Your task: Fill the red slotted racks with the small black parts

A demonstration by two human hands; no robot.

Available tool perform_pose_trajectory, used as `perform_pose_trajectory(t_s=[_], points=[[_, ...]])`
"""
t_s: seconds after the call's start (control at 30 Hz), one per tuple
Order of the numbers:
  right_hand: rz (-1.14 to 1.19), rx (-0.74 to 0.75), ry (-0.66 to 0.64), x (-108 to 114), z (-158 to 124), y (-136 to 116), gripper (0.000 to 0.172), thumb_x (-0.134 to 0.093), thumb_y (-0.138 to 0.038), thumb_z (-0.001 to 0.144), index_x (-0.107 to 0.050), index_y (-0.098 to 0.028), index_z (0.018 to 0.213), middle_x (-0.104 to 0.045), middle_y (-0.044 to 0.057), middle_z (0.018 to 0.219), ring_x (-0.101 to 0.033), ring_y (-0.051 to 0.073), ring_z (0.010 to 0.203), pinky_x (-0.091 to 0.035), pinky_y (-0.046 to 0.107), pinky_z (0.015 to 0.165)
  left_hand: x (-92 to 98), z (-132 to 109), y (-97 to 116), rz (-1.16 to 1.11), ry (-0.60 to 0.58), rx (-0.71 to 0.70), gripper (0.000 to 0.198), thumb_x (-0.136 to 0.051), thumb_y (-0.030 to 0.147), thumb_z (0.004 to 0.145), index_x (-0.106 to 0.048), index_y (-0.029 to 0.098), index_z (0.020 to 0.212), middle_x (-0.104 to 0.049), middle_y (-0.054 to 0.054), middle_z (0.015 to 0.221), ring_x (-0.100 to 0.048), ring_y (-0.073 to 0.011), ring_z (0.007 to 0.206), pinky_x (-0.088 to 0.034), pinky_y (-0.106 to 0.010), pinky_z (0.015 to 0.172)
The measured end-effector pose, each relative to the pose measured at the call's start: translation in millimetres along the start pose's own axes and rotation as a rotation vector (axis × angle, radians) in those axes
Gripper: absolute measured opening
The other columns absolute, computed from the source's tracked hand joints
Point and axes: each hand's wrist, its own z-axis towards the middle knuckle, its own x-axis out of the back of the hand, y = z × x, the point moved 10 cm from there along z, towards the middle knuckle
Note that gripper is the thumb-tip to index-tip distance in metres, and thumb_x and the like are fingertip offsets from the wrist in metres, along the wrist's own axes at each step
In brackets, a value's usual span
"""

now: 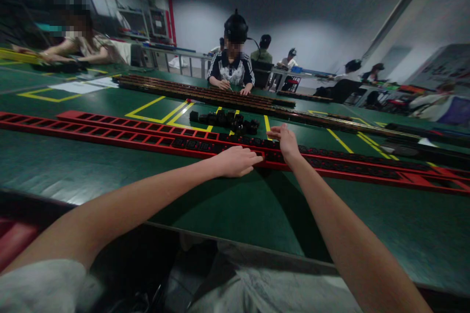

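Observation:
Two long red frames lie side by side across the green table, the near red frame (121, 143) and the far red frame (147, 125). Black square pieces (191, 144) fill their slots from the middle rightward; slots at the left are bare. My left hand (238, 160) rests on the near frame, fingers pointing right and close together, and what they hold, if anything, is hidden. My right hand (284, 141) is raised at the far frame, fingers stretched to the left, with nothing visible in it. Beyond the frames sits a pile of loose black pieces (238, 122).
Long dark strips (198, 94) run across the table behind the pile. A person (233, 66) works opposite with both hands at them. Another person (91, 49) sits at the far left. Yellow tape lines (147, 107) and white paper (77, 86) mark the tabletop.

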Motion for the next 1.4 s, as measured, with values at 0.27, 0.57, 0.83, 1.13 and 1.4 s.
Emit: perform_pose_trajectory(t_s=[0.27,0.57,0.83,1.13,1.4], points=[[-0.789,0.292,-0.314,-45,-30,-34,0.045,-0.031,-0.045,0.102,-0.068,-0.021,0.115,-0.070,0.012,0.123,-0.064,0.031,0.113,-0.044,0.043,0.096,-0.3,0,0,0.000,0.004,0.013,0.042,-0.049,0.031,0.098,-0.050,0.016,0.137,-0.069,-0.011,0.115,-0.063,-0.0250,0.102,-0.044,-0.034,0.079],[-0.918,0.224,-0.374,-49,-30,-31,0.046,-0.033,-0.048,0.102,-0.065,-0.022,0.122,-0.069,0.013,0.125,-0.064,0.031,0.111,-0.045,0.041,0.092,0.9,-1,0,0.008,0.021,0.006,0.040,-0.049,0.031,0.098,-0.050,0.016,0.136,-0.068,-0.011,0.118,-0.062,-0.0250,0.105,-0.044,-0.035,0.082],[-0.949,0.149,-0.384,-56,-15,-30,0.051,-0.030,-0.053,0.101,-0.068,-0.018,0.108,-0.071,0.017,0.113,-0.066,0.033,0.106,-0.048,0.043,0.087,2.5,0,0,0.021,0.024,0.012,0.040,-0.048,0.030,0.098,-0.053,0.014,0.134,-0.069,-0.011,0.113,-0.063,-0.0257,0.101,-0.045,-0.036,0.079],[-0.889,0.377,-0.379,-91,4,-37,0.041,-0.036,-0.038,0.103,-0.059,-0.024,0.133,-0.048,0.010,0.149,-0.052,0.028,0.130,-0.045,0.040,0.104,1.5,2,-1,0.017,0.016,0.018,0.040,-0.048,0.030,0.098,-0.053,0.013,0.135,-0.068,-0.012,0.121,-0.062,-0.0261,0.104,-0.045,-0.037,0.080],[-0.898,0.230,-0.217,-70,6,-31,0.049,-0.041,-0.048,0.100,-0.054,-0.024,0.140,-0.046,0.015,0.141,-0.061,0.030,0.116,-0.049,0.043,0.097,2.1,1,0,0.025,-0.001,0.018,0.040,-0.049,0.031,0.098,-0.053,0.014,0.134,-0.068,-0.012,0.121,-0.063,-0.0254,0.103,-0.046,-0.035,0.078]])
